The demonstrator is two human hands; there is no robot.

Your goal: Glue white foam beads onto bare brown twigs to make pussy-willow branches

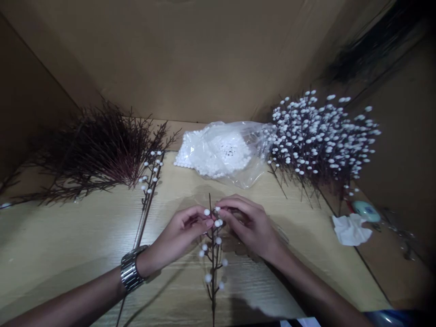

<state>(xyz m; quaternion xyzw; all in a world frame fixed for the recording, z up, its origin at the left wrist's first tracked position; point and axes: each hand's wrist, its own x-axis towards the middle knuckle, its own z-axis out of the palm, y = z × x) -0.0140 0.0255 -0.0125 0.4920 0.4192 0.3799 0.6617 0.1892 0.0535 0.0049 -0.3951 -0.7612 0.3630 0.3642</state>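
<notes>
A thin brown artificial berry stem (pixel 213 268) runs upright through the middle of the view, with white balls on several of its side twigs. My left hand (pixel 192 223) pinches this stem near its upper part, thumb and fingers closed together. On the other side, my right hand (pixel 247 220) holds a small white ball (pixel 218 209) between thumb and forefinger, at a twig close to the stem's top. Whether the ball sits on the twig tip is hidden by the fingers. Two more white balls touch each other just below.
A clear plastic bag (pixel 221 152) of white balls lies behind my hands. Bare brown stems (pixel 98 150) are heaped at left, beside one balled stem (pixel 150 175). Finished-looking white-balled stems (pixel 320 136) are piled at right, near a crumpled tissue (pixel 351 230) and a pale green object (pixel 365 211).
</notes>
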